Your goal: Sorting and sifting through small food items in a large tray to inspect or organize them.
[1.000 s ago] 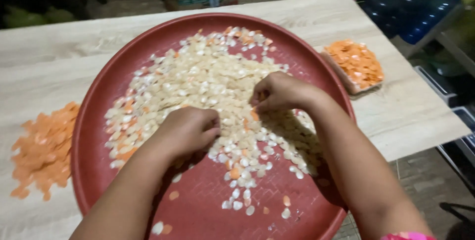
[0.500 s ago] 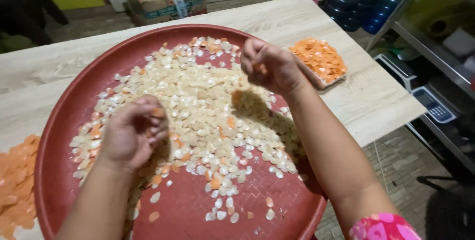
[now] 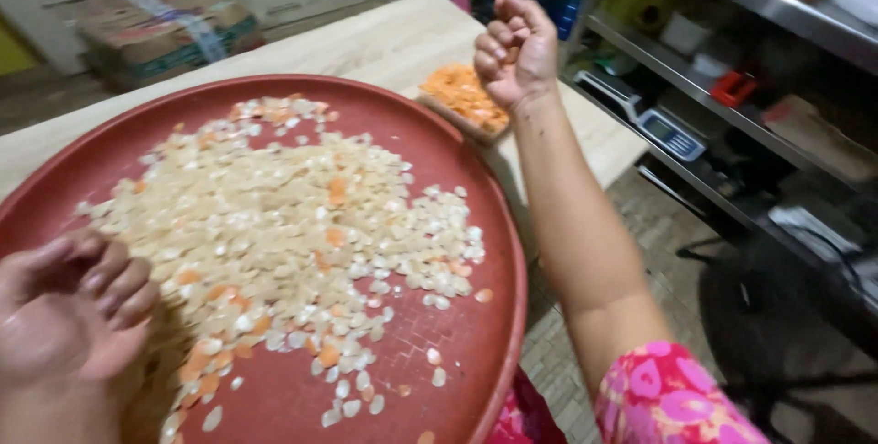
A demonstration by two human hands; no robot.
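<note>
A big round red tray (image 3: 476, 353) lies on a pale wooden table (image 3: 384, 42) and carries a wide heap of small white pieces mixed with some orange ones (image 3: 274, 224). My left hand (image 3: 69, 316) hovers low over the heap's near left edge, palm up and fingers curled; whether it holds pieces is unclear. My right hand (image 3: 514, 49) is raised past the tray's far right rim, fingers closed, above a small pile of orange pieces (image 3: 462, 96) on the table. What the fist holds is hidden.
Cardboard boxes (image 3: 155, 23) sit on the floor beyond the table. To the right stand metal shelves (image 3: 732, 14) with a small scale (image 3: 672, 131) and assorted items. The table's right edge runs close to the shelving, with brick floor between.
My right hand has lifted off the heap and swung right, out over the orange pile. My left hand has drawn back to the tray's left edge. The view has shifted right.
</note>
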